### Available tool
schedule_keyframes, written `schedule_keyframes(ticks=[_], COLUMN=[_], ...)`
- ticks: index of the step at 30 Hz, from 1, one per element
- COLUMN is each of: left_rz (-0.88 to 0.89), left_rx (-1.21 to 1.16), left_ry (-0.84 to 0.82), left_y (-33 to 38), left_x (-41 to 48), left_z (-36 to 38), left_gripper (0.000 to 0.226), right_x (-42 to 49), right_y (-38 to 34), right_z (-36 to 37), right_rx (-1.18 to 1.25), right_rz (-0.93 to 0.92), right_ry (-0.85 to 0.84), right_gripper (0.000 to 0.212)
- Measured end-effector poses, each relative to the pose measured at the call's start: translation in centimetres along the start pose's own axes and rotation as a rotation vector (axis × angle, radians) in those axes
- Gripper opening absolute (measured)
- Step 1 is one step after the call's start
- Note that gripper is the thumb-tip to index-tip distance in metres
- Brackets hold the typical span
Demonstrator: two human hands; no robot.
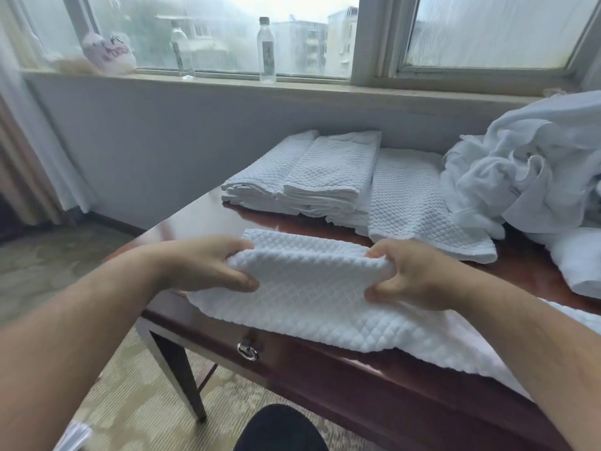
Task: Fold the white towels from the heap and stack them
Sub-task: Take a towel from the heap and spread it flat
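Observation:
A white quilted towel (312, 288) lies across the near edge of the dark wooden table (208, 213), its near part hanging over the front. My left hand (208, 262) grips the raised fold at its left end, and my right hand (413, 275) grips the same fold at its right end. Farther back stand two stacks of folded white towels (312, 170), with another folded towel (416, 203) lying flat beside them. The heap of unfolded white towels (533, 170) fills the table's right side.
Two clear plastic bottles (266, 50) and a plastic bag (109, 53) stand on the window sill behind the table. A drawer ring pull (247, 351) shows on the table's front. Patterned carpet (58, 262) lies to the left, and a dark shape (279, 431) sits at the bottom edge.

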State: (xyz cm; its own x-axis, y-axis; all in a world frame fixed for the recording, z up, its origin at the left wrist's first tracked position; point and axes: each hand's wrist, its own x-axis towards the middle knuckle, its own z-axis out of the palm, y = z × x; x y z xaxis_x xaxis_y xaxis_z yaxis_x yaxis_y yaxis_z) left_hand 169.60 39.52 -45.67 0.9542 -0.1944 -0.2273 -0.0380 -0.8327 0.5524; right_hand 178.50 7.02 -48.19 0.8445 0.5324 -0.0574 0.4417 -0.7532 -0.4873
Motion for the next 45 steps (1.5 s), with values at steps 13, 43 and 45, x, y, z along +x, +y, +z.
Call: schedule_keyframes(ticks=[13, 43, 45], left_rz=[-0.456, -0.376, -0.134], left_rx=[-0.198, 0.334, 0.231], left_ry=[0.516, 0.709, 0.638], left_y=[-3.2, -1.2, 1.3], left_x=[6.8, 4.1, 4.1], left_z=[3.1, 6.6, 7.9], left_gripper=[0.087, 0.052, 0.05], right_x=[4.1, 0.6, -0.3], right_y=[0.8, 4.5, 5.1], right_z=[0.9, 1.1, 0.1], right_rx=[-0.321, -0.22, -0.109], right_rz=[0.15, 0.222, 0.194], right_ry=[0.052, 0.258, 0.21], right_gripper=[0.057, 0.054, 0.044])
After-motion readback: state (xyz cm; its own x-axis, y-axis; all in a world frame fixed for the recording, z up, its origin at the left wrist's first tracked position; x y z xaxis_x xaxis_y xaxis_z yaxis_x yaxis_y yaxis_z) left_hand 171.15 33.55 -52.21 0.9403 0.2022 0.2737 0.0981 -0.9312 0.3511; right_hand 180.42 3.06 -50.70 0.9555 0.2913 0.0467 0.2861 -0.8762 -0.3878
